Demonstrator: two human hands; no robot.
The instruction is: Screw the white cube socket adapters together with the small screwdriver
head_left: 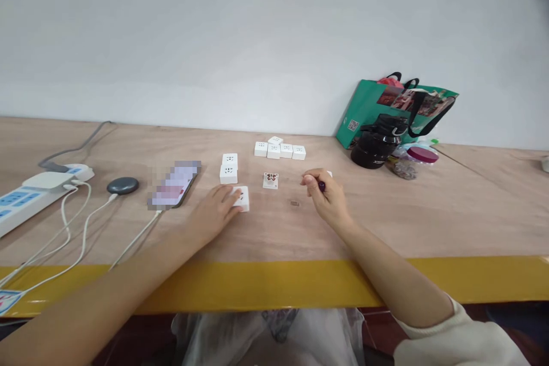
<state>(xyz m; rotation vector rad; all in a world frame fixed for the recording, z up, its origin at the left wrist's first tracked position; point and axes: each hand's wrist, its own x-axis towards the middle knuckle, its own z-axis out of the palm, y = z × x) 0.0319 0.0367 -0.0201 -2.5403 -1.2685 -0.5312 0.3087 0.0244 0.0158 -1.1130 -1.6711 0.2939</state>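
Observation:
My left hand [213, 213] has its fingers and thumb around the near edge of a white wall socket [242, 200] lying on the table. Just beyond it, two more white sockets [229, 174] sit one behind the other. In the middle, an opened socket piece [270, 182] shows its metal contacts. Off to its right, my right hand [326, 197] is closed on a thin tool with a dark purple rounded end [321, 186]; the rest of the tool is hidden by the fingers. A small white part [329, 174] peeks out behind this hand.
Several white sockets [286, 151] stand in a row farther back. At left are a phone [174, 186], a round grey device [122, 185], a power strip [26, 201] and white cables. A black flask [374, 146], a green bag [364, 106] and a lidded jar [405, 167] stand at right.

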